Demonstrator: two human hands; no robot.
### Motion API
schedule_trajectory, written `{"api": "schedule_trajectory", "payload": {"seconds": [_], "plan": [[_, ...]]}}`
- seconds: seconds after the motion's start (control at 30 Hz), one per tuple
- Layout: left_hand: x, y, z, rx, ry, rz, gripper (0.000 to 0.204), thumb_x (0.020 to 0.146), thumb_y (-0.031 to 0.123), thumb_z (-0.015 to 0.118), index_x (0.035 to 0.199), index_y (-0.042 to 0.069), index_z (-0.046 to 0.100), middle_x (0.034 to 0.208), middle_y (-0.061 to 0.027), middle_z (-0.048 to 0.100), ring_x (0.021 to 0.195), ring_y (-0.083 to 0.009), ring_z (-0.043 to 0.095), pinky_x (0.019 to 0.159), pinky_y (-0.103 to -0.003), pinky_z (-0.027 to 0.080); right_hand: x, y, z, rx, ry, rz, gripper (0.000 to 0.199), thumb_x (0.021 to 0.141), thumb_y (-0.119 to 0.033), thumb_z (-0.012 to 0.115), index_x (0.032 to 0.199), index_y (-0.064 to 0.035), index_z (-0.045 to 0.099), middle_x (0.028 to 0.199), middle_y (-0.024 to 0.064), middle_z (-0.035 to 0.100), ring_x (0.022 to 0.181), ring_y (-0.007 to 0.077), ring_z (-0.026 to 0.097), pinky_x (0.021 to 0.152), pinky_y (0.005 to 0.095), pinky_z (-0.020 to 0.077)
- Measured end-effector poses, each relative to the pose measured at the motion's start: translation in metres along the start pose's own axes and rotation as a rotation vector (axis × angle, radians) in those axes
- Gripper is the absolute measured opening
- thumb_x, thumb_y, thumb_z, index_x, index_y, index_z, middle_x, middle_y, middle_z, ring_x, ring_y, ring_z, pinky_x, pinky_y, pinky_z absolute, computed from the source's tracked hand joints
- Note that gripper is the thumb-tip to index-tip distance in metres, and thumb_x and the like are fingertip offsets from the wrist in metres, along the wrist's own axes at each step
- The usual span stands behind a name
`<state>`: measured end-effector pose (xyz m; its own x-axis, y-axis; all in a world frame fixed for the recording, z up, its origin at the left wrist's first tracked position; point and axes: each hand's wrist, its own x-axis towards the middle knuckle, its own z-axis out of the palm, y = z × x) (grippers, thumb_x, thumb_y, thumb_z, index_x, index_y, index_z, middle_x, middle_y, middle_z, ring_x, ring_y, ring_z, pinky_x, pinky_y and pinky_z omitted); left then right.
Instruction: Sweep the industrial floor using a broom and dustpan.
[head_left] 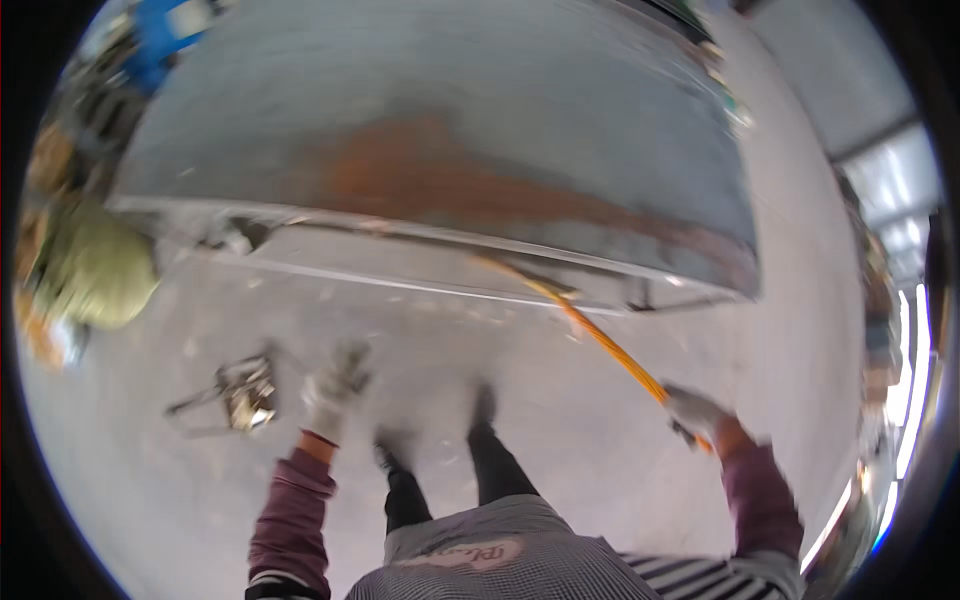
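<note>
My right hand (697, 412), in a pale glove, is wrapped around the near end of a long yellow-orange pole (615, 350). The pole slants away to the left toward the front edge of a big grey table (560, 110); its far end is lost beneath that edge, so its kind cannot be made out. My left hand (338, 388), also gloved, hangs over the floor with nothing visible in it. Blur softens its fingers, which look stretched out. Left of it, a small metal-framed object (246, 392) with a bar at its side lies on the floor, apart from the hand.
Rusty brown staining runs across the table's near part. A low rail (370, 281) passes under its front edge. A bulging olive-green sack (100, 265) stands at the left, beside piled clutter (100, 115). Small scraps dot the grey floor (600, 480). Boxes (880, 330) line the far right.
</note>
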<state>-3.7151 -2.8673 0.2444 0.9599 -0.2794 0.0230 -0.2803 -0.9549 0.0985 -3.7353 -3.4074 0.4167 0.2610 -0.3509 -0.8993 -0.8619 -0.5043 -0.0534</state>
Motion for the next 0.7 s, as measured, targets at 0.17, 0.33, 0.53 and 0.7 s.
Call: {"api": "schedule_trajectory", "payload": {"seconds": [0.17,0.33,0.53,0.7], "plan": [[-0.285,-0.017,-0.030,-0.476,-0.421,-0.667,0.040,0.082,0.043,0.059,0.109,0.014,0.064,0.096,-0.0161,0.067,0.089,-0.0371,0.064,0.077,-0.050,0.050,-0.092,0.057,0.101,-0.053,0.195,-0.205,0.046,0.088,-0.024,0.056,0.133,-0.0215,0.048,0.062,0.0089,0.059,0.053,0.0229,0.061,0.050,0.0397,0.0487],[-0.496,-0.040,-0.068,-0.416,-0.813,-1.102,0.046,0.074,0.047,0.062,0.106,0.014,0.068,0.103,-0.0164,0.068,0.100,-0.0349,0.063,0.087,-0.043,0.050,-0.127,-0.001,0.200,-0.571,0.231,-0.511,0.053,0.088,-0.027,0.051,0.140,-0.0240,0.041,0.075,0.0203,0.065,0.066,0.0357,0.065,0.061,0.0449,0.0522],[-0.547,-0.023,-0.056,-0.656,-0.625,-1.467,0.045,0.070,0.044,0.068,0.103,0.013,0.069,0.099,-0.0149,0.069,0.099,-0.0301,0.065,0.086,-0.040,0.051,-0.027,-0.182,0.412,-0.765,0.030,-1.229,0.043,0.089,-0.029,0.049,0.130,-0.0188,0.045,0.092,0.0257,0.063,0.081,0.0458,0.061,0.070,0.0553,0.0481],[-0.599,0.002,-0.032,-1.164,-0.426,-1.461,0.044,0.083,0.035,0.071,0.119,0.011,0.063,0.113,-0.0145,0.066,0.100,-0.0305,0.062,0.095,-0.033,0.045,0.026,-0.327,0.595,-0.957,0.046,-1.087,0.052,0.091,-0.052,0.048,0.131,-0.0190,0.047,0.098,0.0210,0.066,0.092,0.0313,0.067,0.081,0.0483,0.0488]]}}
